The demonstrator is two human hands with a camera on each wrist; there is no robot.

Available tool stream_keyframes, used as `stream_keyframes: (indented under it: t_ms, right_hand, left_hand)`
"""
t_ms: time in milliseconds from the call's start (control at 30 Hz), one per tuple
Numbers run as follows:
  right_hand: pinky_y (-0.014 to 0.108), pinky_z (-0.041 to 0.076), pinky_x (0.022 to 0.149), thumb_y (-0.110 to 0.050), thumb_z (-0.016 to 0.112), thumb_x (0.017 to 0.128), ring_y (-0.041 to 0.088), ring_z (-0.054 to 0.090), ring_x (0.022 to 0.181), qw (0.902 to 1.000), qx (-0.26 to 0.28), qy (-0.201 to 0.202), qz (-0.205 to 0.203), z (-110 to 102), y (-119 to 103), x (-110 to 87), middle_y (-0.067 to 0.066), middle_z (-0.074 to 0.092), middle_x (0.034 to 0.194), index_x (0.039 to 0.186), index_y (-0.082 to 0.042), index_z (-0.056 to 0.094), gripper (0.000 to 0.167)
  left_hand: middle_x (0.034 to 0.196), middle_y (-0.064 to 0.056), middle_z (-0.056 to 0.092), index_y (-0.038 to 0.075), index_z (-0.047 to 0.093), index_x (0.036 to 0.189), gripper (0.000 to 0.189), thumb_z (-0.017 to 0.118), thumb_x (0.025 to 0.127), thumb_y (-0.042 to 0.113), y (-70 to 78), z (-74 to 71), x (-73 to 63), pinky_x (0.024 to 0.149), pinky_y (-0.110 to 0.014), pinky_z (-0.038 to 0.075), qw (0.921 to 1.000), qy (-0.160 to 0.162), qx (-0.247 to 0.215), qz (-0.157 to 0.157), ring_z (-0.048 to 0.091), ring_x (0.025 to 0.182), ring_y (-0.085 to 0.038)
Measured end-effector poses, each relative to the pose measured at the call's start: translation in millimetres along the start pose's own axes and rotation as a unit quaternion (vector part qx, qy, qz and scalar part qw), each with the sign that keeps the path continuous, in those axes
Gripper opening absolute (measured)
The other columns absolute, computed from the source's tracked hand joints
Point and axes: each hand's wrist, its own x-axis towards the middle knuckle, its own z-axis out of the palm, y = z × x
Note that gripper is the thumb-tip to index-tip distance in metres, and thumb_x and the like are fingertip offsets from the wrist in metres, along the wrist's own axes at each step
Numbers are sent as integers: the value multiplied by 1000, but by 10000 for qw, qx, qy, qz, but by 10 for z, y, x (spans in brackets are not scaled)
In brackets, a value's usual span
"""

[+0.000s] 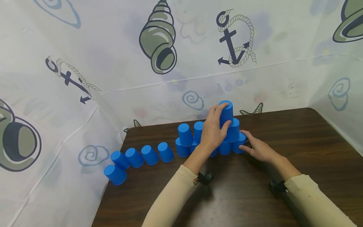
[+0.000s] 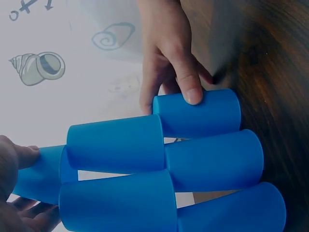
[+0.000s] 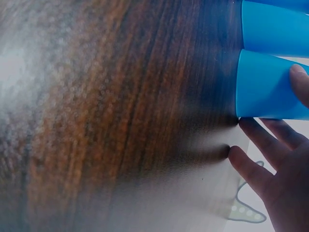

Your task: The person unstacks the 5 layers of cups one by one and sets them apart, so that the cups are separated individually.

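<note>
Blue plastic cups stand upside down in stacked rows on the dark wooden table. My left hand [image 1: 213, 130] grips the top cup [image 1: 226, 114] between thumb and fingers. In the left wrist view that cup [image 2: 41, 174] sits at the upper end of the second-tier cups [image 2: 116, 144]. My right hand [image 1: 260, 148] is at the right end of the bottom row. Its thumb lies on the front of the end cup [image 2: 198, 113] and its fingers reach round the side and back. Left of the grip, more second-tier cups [image 1: 185, 135] are partly hidden by my left hand.
A slanting line of single upside-down cups [image 1: 150, 155] stands left of the stack, with one cup [image 1: 115, 174] nearest the table's left edge. A pale curtain [image 1: 119, 63] printed with shells and anchors hangs behind and beside the table [image 1: 235, 198].
</note>
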Motion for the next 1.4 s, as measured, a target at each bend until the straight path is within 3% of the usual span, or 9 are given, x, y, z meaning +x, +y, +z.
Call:
stream_keyframes:
  t_ms: [433, 600, 767, 867, 1000, 1167, 1300, 1400]
  right_hand:
    - [70, 40, 94, -37, 57, 99, 52, 48, 123, 10000, -4, -32, 35, -18, -9, 10, 31, 44, 141, 153, -17, 16, 70]
    - [71, 39, 94, -39, 57, 99, 53, 47, 123, 9999, -67, -33, 130, -21, -21, 5, 31, 43, 142, 153, -17, 16, 70]
    - [71, 39, 93, -38, 57, 99, 53, 48, 123, 9998, -136, -5, 157, -21, -14, 3, 32, 44, 141, 152, -17, 16, 70]
    - [72, 39, 93, -39, 56, 99, 53, 48, 123, 9997, -154, -6, 175, -22, -7, 1, 32, 44, 141, 152, -17, 16, 70]
    - [72, 39, 93, -39, 56, 99, 53, 47, 124, 9997, -148, -34, 181, -21, 7, -1, 32, 43, 142, 153, -17, 16, 71]
    - [72, 38, 93, -39, 57, 99, 53, 47, 124, 9998, -123, -7, 133, -19, 7, 6, 32, 42, 142, 153, -16, 16, 72]
    - [73, 38, 93, -39, 57, 99, 53, 46, 124, 9999, -95, -17, 125, -16, -2, 3, 32, 42, 143, 153, -16, 15, 71]
    - [73, 38, 93, -38, 57, 99, 53, 46, 124, 9998, -99, -20, 154, -9, -2, -3, 32, 41, 143, 153, -16, 15, 71]
  left_hand:
    - [143, -4, 44, 26, 33, 149, 62, 64, 96, 19, -28, -57, -33, 98, -41, 48, 9999, 33, -119, 101, 52, 126, -20]
    - [146, -3, 43, 24, 34, 149, 62, 64, 96, 19, -33, -203, -139, 100, -44, 47, 9996, 132, -191, 169, 48, 130, -19]
    - [142, -6, 46, 19, 38, 147, 59, 66, 95, 15, -52, -450, -297, 99, -45, 48, 9980, 399, -388, 308, 49, 129, -21]
    - [140, -8, 48, 18, 41, 145, 58, 67, 93, 13, -77, -643, -424, 96, -45, 50, 9967, 517, -533, 323, 50, 127, -22]
    - [139, -8, 47, 18, 43, 142, 58, 70, 91, 11, -167, -923, -659, 93, -49, 51, 9944, 746, -742, 95, 49, 128, -24]
    - [137, -11, 47, 11, 45, 139, 60, 73, 87, 2, -301, -1310, -1012, 92, -58, 48, 9869, 1379, -768, -330, 51, 126, -31]
    - [133, -18, 49, 4, 47, 137, 61, 75, 83, -2, -430, -1610, -1319, 87, -69, 45, 9789, 1869, -325, -752, 53, 120, -39]
    - [131, -17, 49, 7, 48, 136, 62, 78, 82, 4, -664, -1795, -1572, 84, -70, 45, 9722, 2039, 253, -1120, 53, 118, -37]
